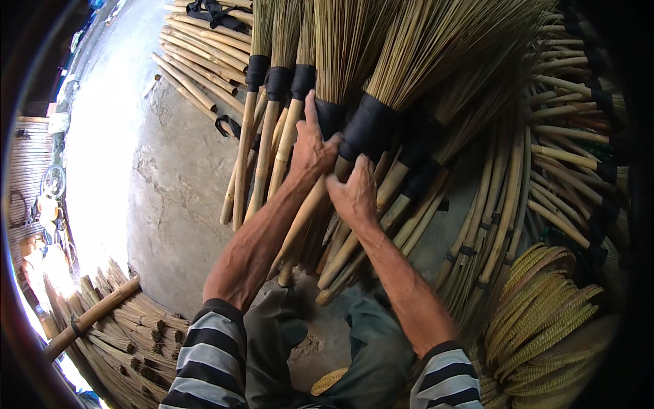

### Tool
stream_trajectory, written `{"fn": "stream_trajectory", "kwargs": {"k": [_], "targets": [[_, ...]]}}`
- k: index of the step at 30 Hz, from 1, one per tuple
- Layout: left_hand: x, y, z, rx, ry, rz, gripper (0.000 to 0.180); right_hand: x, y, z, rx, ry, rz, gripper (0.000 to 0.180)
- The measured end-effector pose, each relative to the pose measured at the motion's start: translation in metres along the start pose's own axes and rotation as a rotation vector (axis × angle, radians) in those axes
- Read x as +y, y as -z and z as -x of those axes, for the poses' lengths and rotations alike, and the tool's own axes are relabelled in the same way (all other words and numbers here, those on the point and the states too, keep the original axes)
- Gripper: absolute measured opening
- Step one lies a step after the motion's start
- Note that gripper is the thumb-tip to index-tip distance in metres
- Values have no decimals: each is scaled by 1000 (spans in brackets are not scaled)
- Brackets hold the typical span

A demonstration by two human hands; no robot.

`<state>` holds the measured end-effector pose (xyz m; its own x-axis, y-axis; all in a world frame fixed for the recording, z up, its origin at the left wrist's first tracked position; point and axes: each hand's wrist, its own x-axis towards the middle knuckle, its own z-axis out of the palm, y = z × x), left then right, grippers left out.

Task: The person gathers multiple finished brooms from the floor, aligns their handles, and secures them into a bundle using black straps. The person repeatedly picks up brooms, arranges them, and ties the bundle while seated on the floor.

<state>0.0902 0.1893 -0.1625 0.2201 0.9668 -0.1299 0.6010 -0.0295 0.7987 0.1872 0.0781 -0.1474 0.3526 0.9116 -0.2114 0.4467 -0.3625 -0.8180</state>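
Observation:
A row of handmade brooms lies on the concrete floor (pixel 177 198), each with a bamboo handle, a black wrap and a fan of straw bristles (pixel 436 41). My left hand (pixel 310 146) rests on the black wrap (pixel 328 116) of one broom, fingers pressing it. Just to its right, my right hand (pixel 354 194) grips the bamboo handle (pixel 340 255) of the neighbouring broom, below its black wrap (pixel 368 126). The two hands almost touch. Both forearms come from striped sleeves at the lower edge.
More finished brooms (pixel 545 170) fan out at the right. Bare bamboo sticks (pixel 204 54) lie stacked at the top left. Bundled straw (pixel 129 334) with one bamboo pole sits at the lower left. Coiled yellow cane (pixel 538 320) lies at the lower right.

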Motion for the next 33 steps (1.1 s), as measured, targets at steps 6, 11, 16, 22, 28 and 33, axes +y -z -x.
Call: {"fn": "stream_trajectory", "kwargs": {"k": [6,11,16,22,28,33], "targets": [[21,8,-18,-54,88,-20,115,-27,-12,-19,84,-116,-335,79],[23,15,-35,-98,32,15,117,-49,48,-20,217,-34,-259,64],[23,-18,-52,-18,43,-12,117,-41,32,-87,202,-164,56,69],[3,-38,-57,30,18,-97,115,-4,-4,-99,143,-190,-224,91],[3,-24,-42,68,15,-148,106,-7,-4,-101,126,-268,-147,87],[6,-5,-17,12,-34,-18,96,-22,3,-85,198,-288,232,80]]}}
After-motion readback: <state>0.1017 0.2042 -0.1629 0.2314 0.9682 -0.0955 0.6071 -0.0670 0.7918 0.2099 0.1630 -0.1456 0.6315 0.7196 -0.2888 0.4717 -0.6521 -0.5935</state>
